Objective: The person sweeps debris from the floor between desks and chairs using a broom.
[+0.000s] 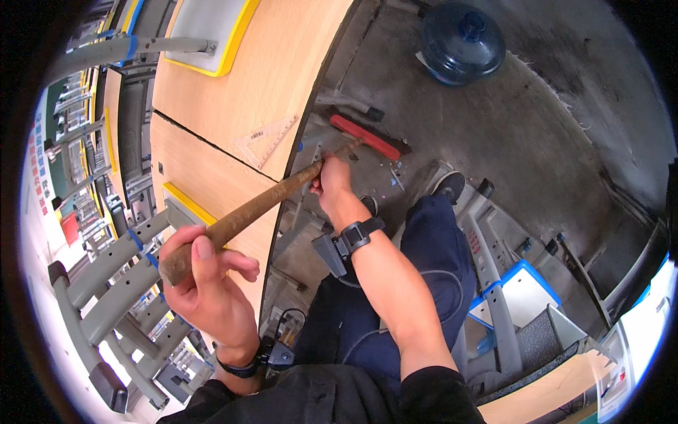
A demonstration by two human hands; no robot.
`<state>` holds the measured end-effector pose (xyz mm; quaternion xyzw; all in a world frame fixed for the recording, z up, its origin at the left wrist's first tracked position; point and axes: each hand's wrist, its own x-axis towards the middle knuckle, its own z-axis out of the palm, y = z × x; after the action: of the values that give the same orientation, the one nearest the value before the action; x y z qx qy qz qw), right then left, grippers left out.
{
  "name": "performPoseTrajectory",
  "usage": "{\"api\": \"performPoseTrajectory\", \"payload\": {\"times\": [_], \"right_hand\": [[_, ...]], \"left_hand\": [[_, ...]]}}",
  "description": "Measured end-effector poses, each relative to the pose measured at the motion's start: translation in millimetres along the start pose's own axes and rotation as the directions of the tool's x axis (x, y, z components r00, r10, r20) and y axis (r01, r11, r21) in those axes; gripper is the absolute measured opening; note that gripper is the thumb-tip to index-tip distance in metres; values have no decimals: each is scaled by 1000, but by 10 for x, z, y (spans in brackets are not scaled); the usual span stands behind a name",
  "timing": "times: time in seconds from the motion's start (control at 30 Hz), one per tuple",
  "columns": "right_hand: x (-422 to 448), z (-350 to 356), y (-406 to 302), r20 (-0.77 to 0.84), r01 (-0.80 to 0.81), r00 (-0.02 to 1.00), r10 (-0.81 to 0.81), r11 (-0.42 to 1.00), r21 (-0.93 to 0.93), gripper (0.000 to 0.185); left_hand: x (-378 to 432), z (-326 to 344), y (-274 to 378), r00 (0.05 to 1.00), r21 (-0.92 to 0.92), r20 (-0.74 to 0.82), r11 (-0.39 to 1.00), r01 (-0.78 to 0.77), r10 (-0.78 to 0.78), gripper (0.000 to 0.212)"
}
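Note:
A red broom head [365, 137] rests on the dark floor, joined to a long brown wooden handle [265, 204] that slants up toward me over the desk edge. My left hand [209, 275] is closed around the handle's top end, with some fingers extended. Farther down the handle, my right hand [333, 177] grips it near the desk's edge. Small bits of paper and debris [394, 177] lie on the floor beside the broom head. A clear plastic set square [265, 140] lies on the wooden desk [212, 127] to the left.
A large blue water bottle [463, 42] stands on the floor near the wall. Upturned chairs [119, 281] with grey metal legs rest on the desks at left. On the right are a metal desk frame [495, 318] and a blue-edged white panel [522, 297]. My shoe [449, 185] is close to a frame foot.

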<state>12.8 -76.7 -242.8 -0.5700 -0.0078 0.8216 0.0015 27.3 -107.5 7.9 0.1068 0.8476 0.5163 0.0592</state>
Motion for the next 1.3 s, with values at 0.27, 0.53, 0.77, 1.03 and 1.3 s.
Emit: {"api": "performPoseTrajectory", "payload": {"times": [0.27,0.53,0.77,1.03,1.3], "right_hand": [[-635,-80,-29,-45,50,998,-45,993,108,23],[-945,-271,89,-73,111,991,-110,994,13,22],[-1037,-528,248,12,91,996,-90,994,-68,22],[-1072,-633,366,139,8,990,6,995,-98,25],[-900,-548,267,267,-3,962,52,984,-181,24]], "left_hand": [[-263,-521,102,968,9,152,979,-206,202,41],[-403,-1094,83,876,-8,362,941,-339,319,42],[-461,-1273,133,634,-240,649,904,-353,420,38],[-637,-1122,164,418,-478,747,855,-204,517,46],[-897,-864,70,415,-455,758,864,-216,503,36]]}}
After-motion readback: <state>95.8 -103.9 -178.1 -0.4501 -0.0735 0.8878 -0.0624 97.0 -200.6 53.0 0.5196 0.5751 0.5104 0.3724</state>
